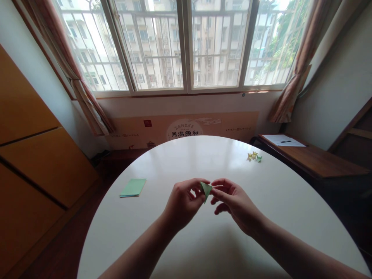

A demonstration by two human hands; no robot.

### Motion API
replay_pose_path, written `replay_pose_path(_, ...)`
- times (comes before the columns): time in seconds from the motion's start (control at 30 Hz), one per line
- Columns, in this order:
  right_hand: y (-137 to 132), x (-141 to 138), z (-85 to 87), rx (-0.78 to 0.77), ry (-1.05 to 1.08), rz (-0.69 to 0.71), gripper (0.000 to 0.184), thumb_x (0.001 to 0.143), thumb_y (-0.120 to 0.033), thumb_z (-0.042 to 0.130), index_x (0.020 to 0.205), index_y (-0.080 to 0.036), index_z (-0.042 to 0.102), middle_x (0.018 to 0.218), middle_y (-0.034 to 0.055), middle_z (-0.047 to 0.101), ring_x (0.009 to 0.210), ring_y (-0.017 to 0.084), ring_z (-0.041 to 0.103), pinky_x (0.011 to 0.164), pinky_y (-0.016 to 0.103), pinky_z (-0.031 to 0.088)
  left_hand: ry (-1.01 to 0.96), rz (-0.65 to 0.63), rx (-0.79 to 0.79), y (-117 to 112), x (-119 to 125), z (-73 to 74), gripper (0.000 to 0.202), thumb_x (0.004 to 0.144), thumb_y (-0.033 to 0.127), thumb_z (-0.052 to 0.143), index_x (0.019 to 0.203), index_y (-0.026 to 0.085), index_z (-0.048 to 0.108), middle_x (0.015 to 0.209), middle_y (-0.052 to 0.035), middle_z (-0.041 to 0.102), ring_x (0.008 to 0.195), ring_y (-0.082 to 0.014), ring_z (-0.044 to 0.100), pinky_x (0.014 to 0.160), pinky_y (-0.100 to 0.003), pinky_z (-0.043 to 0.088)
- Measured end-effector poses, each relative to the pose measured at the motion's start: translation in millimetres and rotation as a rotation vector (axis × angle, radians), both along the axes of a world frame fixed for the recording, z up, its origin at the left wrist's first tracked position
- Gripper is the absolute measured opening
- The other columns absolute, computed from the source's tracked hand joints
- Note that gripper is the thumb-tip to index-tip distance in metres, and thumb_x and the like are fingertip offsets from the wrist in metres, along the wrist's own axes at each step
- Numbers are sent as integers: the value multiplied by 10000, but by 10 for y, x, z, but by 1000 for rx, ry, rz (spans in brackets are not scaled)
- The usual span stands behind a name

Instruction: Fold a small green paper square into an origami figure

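Note:
A small piece of green paper (206,188), folded to a triangle with one point down, is held above the white table. My left hand (186,199) pinches its left side between thumb and fingers. From the other side, my right hand (231,197) has its thumb and forefinger closed at the paper's right corner, with the lower fingers loosely curled. Left of the hands, a stack of square green paper (133,188) lies on the table.
Several small folded paper figures (254,156), yellow and green, sit near the far right of the round white table (188,162). Beyond it, a brown side table (316,155) carries a white sheet (281,140) with a dark pen. Orange cabinets (35,155) stand at the left.

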State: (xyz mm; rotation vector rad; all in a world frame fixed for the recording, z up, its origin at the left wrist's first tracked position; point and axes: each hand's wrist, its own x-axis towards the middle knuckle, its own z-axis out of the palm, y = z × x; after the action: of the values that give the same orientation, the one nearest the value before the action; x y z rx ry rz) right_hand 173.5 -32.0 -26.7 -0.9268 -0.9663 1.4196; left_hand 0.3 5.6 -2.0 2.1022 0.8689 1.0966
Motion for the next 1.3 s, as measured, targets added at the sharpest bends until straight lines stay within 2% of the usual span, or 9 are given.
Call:
replay_pose_path(0.13,0,0,-8,0,-2,-21,276,742,-378,841,882,-167,731,816,49,687,660,150,609,505,236,510,-37,-15,-35,1,17,-17,273,763,44,597,945,175,752,768,-25,722,647,-133,623,529,-198,493)
replay_pose_path(0.27,4,-4,3,20,-20,-9,260,749,-384,835,862,-166,749,783,48,689,664,153,612,506,229,508,-48,-54,17,1,9,-8,228,797,75,614,929,189,761,824,-38,715,667,-133,628,518,-193,497)
replay_pose_path(0.6,-13,-7,6,12,-66,47,262,772,-408,808,862,-166,762,792,60,680,707,178,623,512,242,513,-68,-54,120,-5,11,-11,255,758,-5,617,888,178,737,849,-41,690,697,-138,639,523,-196,508)
replay_pose_path(0.87,-22,5,-13,4,-51,119,268,806,-414,786,937,-180,787,839,72,672,770,189,610,531,245,521,-49,-82,126,-4,0,11,154,800,57,646,870,171,723,845,-45,684,681,-134,627,524,-205,507)
replay_pose_path(1.3,-13,27,-15,14,-44,162,273,859,-418,727,961,-173,794,843,78,655,780,195,598,549,257,522,-13,-65,180,16,-21,20,192,769,6,662,844,176,711,852,-37,678,677,-129,621,528,-204,503)
